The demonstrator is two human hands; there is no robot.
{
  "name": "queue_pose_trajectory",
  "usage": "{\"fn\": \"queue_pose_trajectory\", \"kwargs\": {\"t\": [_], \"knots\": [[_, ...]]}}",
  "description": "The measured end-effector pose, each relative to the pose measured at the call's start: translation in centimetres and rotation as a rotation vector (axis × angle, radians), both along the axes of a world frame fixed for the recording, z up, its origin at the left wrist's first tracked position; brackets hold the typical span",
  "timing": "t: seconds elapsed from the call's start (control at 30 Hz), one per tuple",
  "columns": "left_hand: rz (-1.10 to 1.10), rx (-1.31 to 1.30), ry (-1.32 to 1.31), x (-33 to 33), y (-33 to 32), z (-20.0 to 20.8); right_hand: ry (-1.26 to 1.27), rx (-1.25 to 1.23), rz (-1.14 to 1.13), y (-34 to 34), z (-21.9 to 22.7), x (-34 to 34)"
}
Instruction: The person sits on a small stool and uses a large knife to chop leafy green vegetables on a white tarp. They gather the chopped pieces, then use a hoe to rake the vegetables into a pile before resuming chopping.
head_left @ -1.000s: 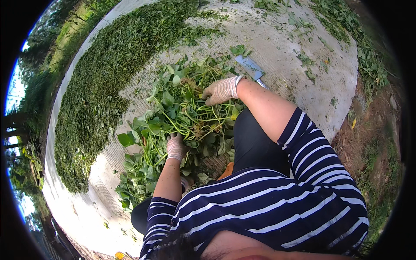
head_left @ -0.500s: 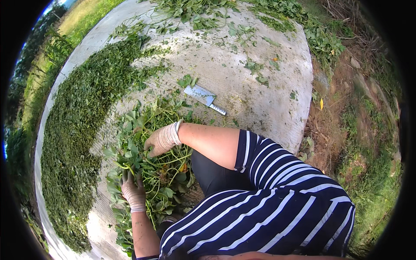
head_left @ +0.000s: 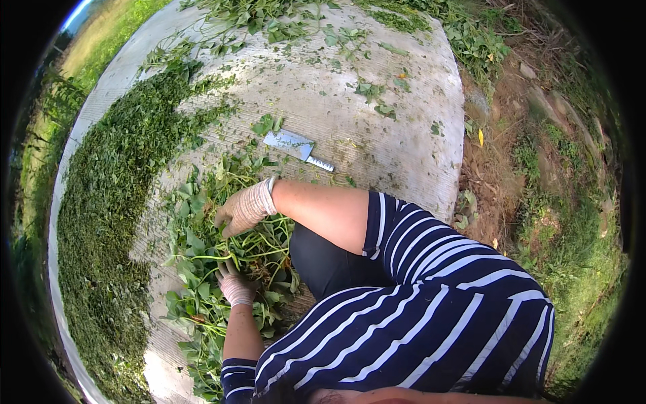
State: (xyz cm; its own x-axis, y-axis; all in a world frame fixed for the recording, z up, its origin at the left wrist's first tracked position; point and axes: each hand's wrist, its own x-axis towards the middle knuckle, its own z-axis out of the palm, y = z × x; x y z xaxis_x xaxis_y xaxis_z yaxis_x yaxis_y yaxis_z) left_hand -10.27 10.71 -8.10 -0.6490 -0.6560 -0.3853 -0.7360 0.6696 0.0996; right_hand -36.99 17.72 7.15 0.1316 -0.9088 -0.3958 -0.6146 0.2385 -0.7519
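Leafy green vines [head_left: 195,246] lie heaped before me, with pale long stems among the leaves. My left hand [head_left: 237,286], in a light glove with a dirty palm, rests on the near part of the heap, its fingers stretched out beneath a stem. Just beyond it my right hand [head_left: 245,209], gloved alike, reaches down onto the vines with thumb and fingers apart; its fingertips are partly lost among leaves. Past the heap a cleaver [head_left: 291,143] lies flat on the concrete, bits of leaf on its blade and its metal handle pointing right.
A broad band of chopped leaves [head_left: 101,249] covers the concrete slab [head_left: 397,135] on the left. More uncut vines [head_left: 269,17] lie at the far end. Beyond the slab's right edge are bare soil and grass [head_left: 572,269]. My bent dark-clad knee [head_left: 330,262] is beside the heap.
My left hand has moved right and inward over the vines. My right hand stays close to the same spot on the heap. The whole view has shifted slightly, the cleaver lying untouched.
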Motion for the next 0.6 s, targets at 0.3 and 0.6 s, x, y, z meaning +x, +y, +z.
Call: {"fn": "queue_pose_trajectory", "kwargs": {"t": [0.3,0.6], "knots": [[0.072,0.75,0.249,3.2,-6.3,2.0,-0.29,-0.131,-0.589,3.1,-7.1,-7.1],[0.411,0.629,0.718,11.5,-7.9,14.5,-0.169,-0.132,0.15,1.7,-16.8,3.6]]}}
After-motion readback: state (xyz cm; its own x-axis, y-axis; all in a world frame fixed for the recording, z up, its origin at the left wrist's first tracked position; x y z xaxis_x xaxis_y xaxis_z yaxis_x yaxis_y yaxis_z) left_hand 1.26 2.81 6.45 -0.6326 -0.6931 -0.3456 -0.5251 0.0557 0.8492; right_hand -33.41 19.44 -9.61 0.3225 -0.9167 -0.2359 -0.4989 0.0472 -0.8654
